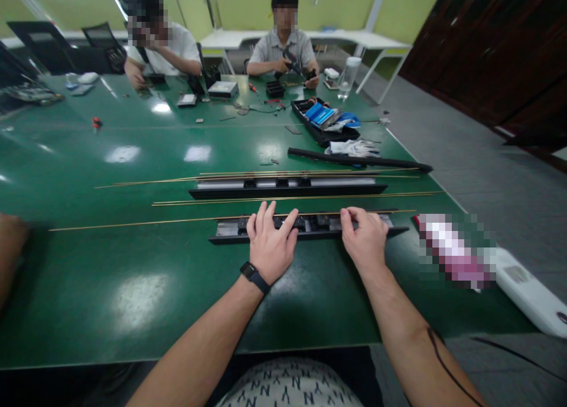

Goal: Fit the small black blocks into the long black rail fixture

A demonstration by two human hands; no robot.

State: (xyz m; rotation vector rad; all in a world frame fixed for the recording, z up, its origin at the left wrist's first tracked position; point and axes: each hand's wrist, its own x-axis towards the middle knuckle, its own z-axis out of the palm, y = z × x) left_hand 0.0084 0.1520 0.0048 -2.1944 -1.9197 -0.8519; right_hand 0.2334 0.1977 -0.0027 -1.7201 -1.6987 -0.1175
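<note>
A black-edged metal channel lies crosswise in front of me, with several black blocks inside it. Along its back edge runs a thin brass-coloured rod that sticks out far to the left. My left hand rests over the middle of the channel with its fingers spread, fingertips at the rod. Over the right part, my right hand is closed in a pinch of thumb and forefinger at the rod. Just behind lie two more thin brass rods. A second, similar channel with rods along it stands farther back.
A black bar, white gloves and a black tray of blue packets lie beyond. At right are a pink blurred packet and a white device. Two people sit opposite; another person's hand shows at left.
</note>
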